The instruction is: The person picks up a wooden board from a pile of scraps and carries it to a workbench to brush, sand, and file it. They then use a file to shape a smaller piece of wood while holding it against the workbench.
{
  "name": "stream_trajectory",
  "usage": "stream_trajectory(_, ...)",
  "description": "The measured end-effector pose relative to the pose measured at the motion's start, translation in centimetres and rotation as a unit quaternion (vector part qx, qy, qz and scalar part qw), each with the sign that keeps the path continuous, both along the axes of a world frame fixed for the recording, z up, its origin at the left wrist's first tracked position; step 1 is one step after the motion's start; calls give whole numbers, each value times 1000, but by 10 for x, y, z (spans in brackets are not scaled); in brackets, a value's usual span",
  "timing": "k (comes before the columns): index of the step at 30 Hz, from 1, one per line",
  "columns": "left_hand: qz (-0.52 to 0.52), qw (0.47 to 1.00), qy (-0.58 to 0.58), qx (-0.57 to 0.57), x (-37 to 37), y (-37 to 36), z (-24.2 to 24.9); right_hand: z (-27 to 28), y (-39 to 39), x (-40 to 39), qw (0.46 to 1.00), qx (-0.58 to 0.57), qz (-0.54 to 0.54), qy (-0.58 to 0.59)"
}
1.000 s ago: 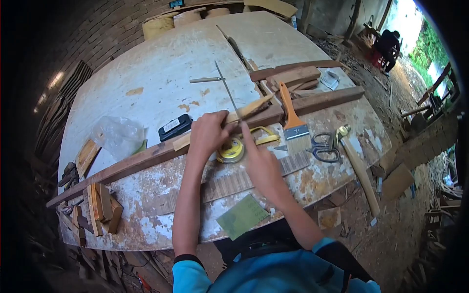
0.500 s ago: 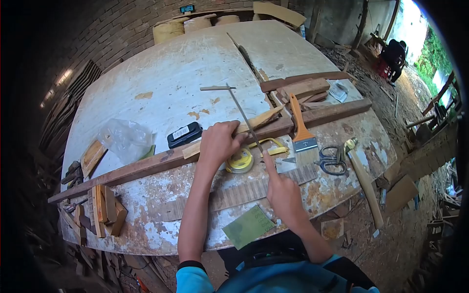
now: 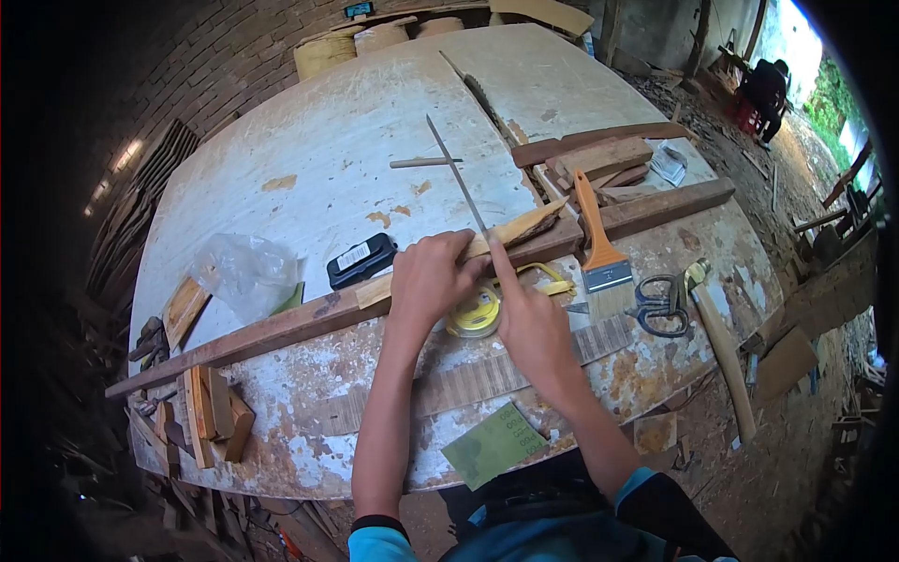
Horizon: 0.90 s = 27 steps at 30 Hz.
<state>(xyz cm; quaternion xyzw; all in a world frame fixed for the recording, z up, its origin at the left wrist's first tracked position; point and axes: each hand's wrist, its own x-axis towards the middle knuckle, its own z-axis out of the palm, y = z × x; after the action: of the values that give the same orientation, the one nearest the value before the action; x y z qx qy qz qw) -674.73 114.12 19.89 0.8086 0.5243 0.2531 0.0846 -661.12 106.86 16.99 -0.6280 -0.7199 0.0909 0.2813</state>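
Observation:
My left hand is closed over a pale piece of wood, pressing it onto a long brown wooden bar. In my right hand is a long thin metal file, index finger stretched along it. The file crosses the pale wood just right of my left hand and points away over the table; its handle is hidden in my palm. Beneath my hands lie a yellow tape measure and a dark striped wood strip. A green sandpaper sheet lies nearer me.
Right of my hands are a paintbrush, scissors and a hammer. A black case, plastic bag and wood blocks lie left. A saw blade protrudes from the table. A person sits far right.
My right hand has pushed the file forward across the pale wood, bringing its fingers close to the wood's edge. My left hand keeps its hold. The whole view has shifted slightly.

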Motion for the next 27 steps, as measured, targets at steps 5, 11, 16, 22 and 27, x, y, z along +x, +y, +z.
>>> stream_trajectory(5, 22, 999, 16, -46, 1, -2, 4, -3, -21, 17, 1000, -15, 8, 7)
stream_trajectory(11, 17, 999, 15, -31, 1, -1, 2, 7, -9, 10, 999, -32, 10, 41)
stream_trajectory(16, 18, 999, 17, -38, 1, -2, 3, 4, 0, -1, 999, -48, -6, 4)
stream_trajectory(22, 12, 999, 18, -27, -1, -1, 1, 2, -3, -2, 999, -37, -22, -21)
stream_trajectory(27, 10, 1000, 17, -22, -1, 0, -1, 1, -3, 7, 999, -20, -8, 29)
